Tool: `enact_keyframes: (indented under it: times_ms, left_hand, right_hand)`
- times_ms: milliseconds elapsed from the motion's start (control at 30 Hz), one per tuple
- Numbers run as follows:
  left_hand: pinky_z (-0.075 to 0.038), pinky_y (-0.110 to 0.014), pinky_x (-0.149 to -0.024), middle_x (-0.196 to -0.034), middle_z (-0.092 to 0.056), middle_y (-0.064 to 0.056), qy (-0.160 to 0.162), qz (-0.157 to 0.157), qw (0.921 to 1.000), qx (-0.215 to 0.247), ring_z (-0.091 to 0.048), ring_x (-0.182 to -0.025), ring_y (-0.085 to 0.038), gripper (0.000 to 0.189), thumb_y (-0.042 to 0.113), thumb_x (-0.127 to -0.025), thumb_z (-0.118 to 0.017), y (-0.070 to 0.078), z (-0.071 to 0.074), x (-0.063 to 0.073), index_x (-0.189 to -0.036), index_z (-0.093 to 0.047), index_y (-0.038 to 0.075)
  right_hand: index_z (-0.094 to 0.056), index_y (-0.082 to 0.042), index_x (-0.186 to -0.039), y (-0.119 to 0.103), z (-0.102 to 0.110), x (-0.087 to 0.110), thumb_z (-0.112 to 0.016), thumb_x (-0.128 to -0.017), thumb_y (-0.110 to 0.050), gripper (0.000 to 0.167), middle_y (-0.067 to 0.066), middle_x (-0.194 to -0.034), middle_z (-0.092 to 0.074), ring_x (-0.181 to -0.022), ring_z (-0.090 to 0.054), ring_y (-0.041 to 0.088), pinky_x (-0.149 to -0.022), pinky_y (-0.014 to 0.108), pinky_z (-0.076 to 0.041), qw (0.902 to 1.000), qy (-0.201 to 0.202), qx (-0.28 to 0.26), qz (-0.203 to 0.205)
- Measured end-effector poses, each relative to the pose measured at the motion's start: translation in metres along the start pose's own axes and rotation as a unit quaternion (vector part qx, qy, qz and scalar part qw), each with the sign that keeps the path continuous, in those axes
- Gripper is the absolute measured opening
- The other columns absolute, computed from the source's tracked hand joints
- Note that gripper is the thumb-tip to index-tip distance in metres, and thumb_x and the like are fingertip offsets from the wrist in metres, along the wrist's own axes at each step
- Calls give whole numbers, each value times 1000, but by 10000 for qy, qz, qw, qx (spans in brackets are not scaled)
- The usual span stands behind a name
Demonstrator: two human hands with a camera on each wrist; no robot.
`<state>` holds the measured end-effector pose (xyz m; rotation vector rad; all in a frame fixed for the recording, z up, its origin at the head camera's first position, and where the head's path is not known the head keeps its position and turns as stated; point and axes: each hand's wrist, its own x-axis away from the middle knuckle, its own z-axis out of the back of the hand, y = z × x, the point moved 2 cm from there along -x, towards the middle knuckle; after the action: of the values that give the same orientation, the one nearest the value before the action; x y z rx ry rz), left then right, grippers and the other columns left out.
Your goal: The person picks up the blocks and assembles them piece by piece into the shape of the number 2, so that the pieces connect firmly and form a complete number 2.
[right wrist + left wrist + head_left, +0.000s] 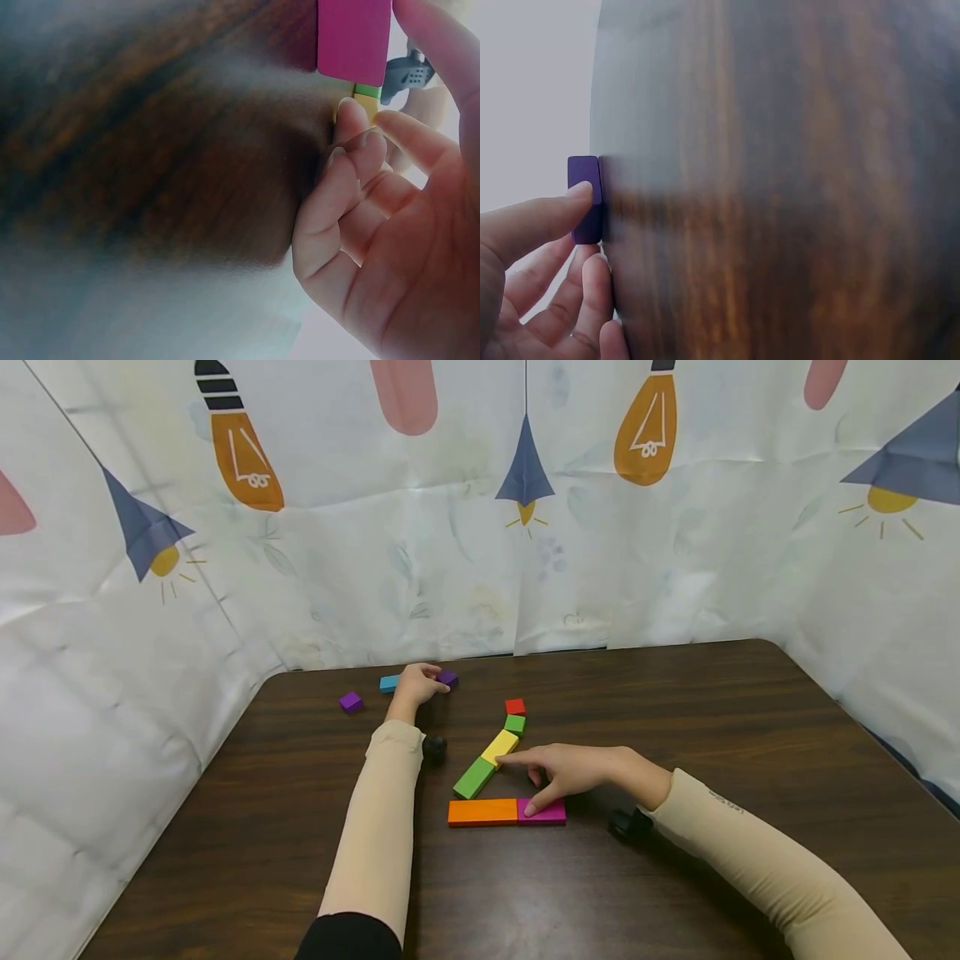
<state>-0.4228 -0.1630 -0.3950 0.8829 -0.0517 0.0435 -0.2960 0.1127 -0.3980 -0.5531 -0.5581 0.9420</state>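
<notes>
My left hand (418, 683) pinches a dark purple block (585, 169) between thumb and fingers, near the table's far edge. Beside that hand lies a blue block (388, 683), partly hidden by it. My right hand (581, 768) touches a yellow block (500, 746) with its extended index finger. Its thumb rests on a magenta block (551, 814), while the other fingers curl underneath with nothing in them. An orange block (482, 812) lies end to end with the magenta one. From a long green block (474, 778), the yellow block, a small green block (515, 724) and a red block (514, 706) form a bent line.
Another purple block (351, 702) lies at the far left of the brown wooden table (675, 710). A white printed curtain (450, 568) hangs behind the table and along its sides. Dark wrist cameras, such as the right one (628, 825), project from both sleeves.
</notes>
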Motion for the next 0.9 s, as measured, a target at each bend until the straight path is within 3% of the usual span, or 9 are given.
enact_keyframes:
  times_ms: [200, 433, 767, 900]
  left_hand:
    - [-47, -47, -104, -138, -59, -24, -12, 85, 9999, -120, -56, -126, -39, 41, 8, -97, -70, -2, 0, 1, -136, -62, -4]
    - [-47, -46, -103, -136, -61, -24, -126, 7, 9991, -398, -57, -124, -38, 41, 12, -99, -70, 0, 3, 2, -135, -62, -5]
    - [-47, -46, -103, -135, -60, -24, -273, -163, 9981, -536, -56, -125, -37, 41, 13, -99, -70, 2, 8, 5, -135, -63, -5]
    - [-47, -45, -102, -133, -62, -23, -310, -250, 9970, -656, -57, -123, -36, 40, 14, -98, -70, 7, 8, 5, -134, -63, -4]
  right_hand:
    - [-37, -15, -160, -10, -1, 0, -78, -93, -32, 80, -1, -92, -52, -81, -47, 11, -71, 28, -38, 9992, -18, -10, -411]
    - [-37, -17, -160, -3, -1, -3, -77, -93, -38, 81, -3, -93, -52, -83, -48, 11, -72, 28, -40, 9997, -34, 6, -247]
    - [-33, -39, -160, 70, -17, -27, -77, -84, -60, 91, -5, -95, -54, -84, -52, 12, -68, 30, -44, 10000, 11, 36, 8]
    - [-32, -43, -160, 76, -18, -28, -75, -81, -68, 93, -6, -95, -56, -83, -53, 13, -68, 30, -44, 9999, 34, 104, 7]
